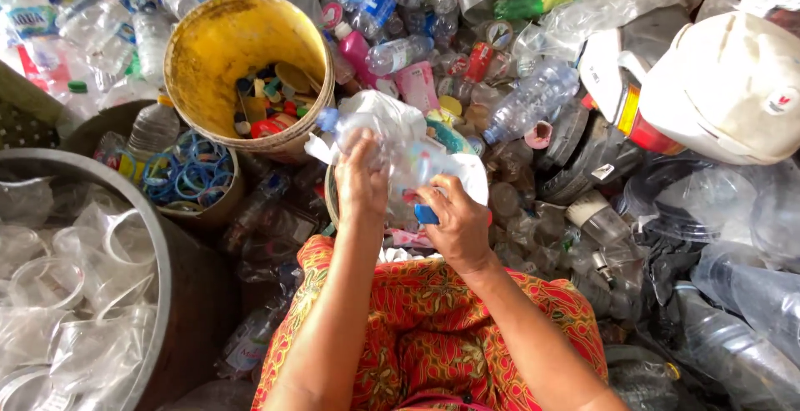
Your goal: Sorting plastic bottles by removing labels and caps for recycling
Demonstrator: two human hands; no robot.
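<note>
Both your hands are closed on one crumpled clear plastic bottle (pixel 398 148) with a blue cap, held over your lap at picture centre.

Your left hand (pixel 360 179) wraps the thin, crackly body; your right hand (pixel 457 224) pinches the blue cap end at about 4 o'clock from it. The bottle looks light, soft and easily crushed, and probably slick, so the stiffer neck seems the surest hold. At 10 o'clock stands a yellow plastic bucket of mixed caps (pixel 218 40); at 8 o'clock a grey metal tub of clear cups (pixel 158 253). Your fingers hide the neck, and the bottle's outline blurs into the heap behind.
</note>
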